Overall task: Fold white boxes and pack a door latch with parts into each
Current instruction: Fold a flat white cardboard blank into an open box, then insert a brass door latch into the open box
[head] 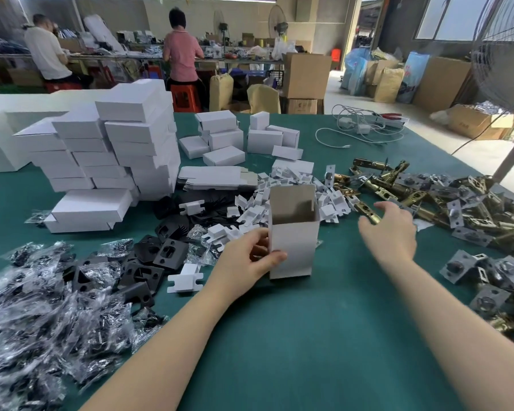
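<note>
Left hand: the left hand (250, 256) grips the open white box (293, 232) low on its left side, thumb on the front face, fingers curled behind; the fingertips are hidden by the box wall.
Open white box: stands upright on the green table (309, 336), top flaps raised, brown inside showing; the bottom of the interior cannot be seen, so its contents cannot be told.
Right hand: the right hand (390, 229) hovers to the right of the box, fingers spread and loosely bent, holding nothing; its edges are motion-blurred.
Door latches: a heap of brass and grey door latches (457, 209) lies at right, just beyond the right hand; the heap runs off the right edge of the frame.
White inserts: a pile of small white inserts (250, 212) lies behind and left of the box, partly hidden by it.
Black plates: black plates (161, 250) lie left of the left hand, overlapping one another.
Bagged parts: clear bags of parts (42, 307) fill the near left corner, cut off by the frame; contents too dark and glossy to make out.
Finished boxes: closed white boxes (110, 149) are stacked at far left.
Flat blanks: unfolded box blanks (217, 178) lie beside the stack.
Background: two seated people (180, 46) with backs turned work at a far bench.
</note>
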Demonstrator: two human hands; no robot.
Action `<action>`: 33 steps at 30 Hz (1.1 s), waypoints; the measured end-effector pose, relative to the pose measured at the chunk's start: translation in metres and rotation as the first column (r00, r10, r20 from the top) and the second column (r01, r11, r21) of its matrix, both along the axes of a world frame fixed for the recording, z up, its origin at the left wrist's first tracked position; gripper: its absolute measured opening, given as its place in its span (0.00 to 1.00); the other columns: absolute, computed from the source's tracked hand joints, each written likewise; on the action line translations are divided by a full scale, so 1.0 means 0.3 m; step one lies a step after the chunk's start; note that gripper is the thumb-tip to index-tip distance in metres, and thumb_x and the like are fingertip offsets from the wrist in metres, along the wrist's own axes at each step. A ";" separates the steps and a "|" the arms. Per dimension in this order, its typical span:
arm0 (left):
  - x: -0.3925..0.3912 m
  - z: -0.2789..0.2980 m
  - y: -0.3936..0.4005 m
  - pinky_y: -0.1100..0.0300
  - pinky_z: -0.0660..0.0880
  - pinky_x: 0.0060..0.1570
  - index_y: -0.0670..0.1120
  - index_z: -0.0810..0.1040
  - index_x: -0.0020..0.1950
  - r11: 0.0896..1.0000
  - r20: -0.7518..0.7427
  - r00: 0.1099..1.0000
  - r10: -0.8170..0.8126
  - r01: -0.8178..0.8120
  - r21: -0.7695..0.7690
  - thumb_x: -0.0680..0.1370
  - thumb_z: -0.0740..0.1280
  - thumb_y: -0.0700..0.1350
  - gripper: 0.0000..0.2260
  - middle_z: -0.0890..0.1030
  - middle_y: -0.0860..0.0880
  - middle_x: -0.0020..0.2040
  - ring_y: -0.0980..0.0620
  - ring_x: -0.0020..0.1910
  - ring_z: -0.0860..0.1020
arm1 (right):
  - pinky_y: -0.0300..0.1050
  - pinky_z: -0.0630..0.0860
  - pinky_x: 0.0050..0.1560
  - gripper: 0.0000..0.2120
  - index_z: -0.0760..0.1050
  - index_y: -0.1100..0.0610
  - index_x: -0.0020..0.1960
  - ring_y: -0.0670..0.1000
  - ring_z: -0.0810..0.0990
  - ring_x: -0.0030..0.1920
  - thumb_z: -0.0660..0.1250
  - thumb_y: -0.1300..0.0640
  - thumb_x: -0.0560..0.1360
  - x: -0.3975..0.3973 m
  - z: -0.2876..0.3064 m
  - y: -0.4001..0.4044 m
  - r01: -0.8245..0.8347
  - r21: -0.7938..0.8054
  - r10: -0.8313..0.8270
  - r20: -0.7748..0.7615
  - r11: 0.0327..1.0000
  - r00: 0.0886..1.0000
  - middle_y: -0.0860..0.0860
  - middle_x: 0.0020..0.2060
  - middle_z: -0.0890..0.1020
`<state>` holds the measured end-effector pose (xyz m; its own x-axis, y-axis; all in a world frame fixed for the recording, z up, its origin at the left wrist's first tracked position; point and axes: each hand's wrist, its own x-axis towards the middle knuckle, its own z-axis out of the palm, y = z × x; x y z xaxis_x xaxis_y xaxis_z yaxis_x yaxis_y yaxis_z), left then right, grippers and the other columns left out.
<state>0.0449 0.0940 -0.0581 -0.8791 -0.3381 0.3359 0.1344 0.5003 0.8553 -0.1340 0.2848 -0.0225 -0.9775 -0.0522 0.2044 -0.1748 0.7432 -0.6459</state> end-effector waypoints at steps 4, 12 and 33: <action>0.003 -0.011 -0.015 0.63 0.78 0.52 0.72 0.74 0.53 0.999 0.046 0.999 -0.020 0.022 -0.041 0.70 0.75 0.52 0.19 0.83 0.59 0.47 0.62 0.47 0.82 | 0.49 0.74 0.45 0.23 0.76 0.63 0.61 0.59 0.76 0.46 0.67 0.46 0.76 -0.115 0.021 0.084 -0.016 0.258 -0.028 0.168 0.966 0.985 0.59 0.48 0.78; -0.007 -0.021 -0.030 0.60 0.78 0.51 0.68 0.75 0.54 0.998 0.014 0.998 0.057 -0.057 0.037 0.70 0.74 0.53 0.16 0.82 0.61 0.45 0.59 0.46 0.82 | 0.47 0.72 0.51 0.28 0.75 0.59 0.66 0.58 0.77 0.56 0.69 0.42 0.74 -0.188 0.030 0.109 -0.123 0.219 0.068 0.241 0.968 0.968 0.57 0.59 0.80; -0.026 -0.034 -0.032 0.61 0.79 0.48 0.64 0.77 0.57 0.995 0.020 0.999 0.040 -0.042 0.095 0.68 0.72 0.58 0.17 0.82 0.59 0.45 0.57 0.44 0.82 | 0.56 0.77 0.59 0.16 0.76 0.57 0.62 0.58 0.78 0.57 0.64 0.51 0.79 -0.321 0.074 -0.093 -0.337 0.588 0.317 0.140 0.736 0.938 0.56 0.58 0.80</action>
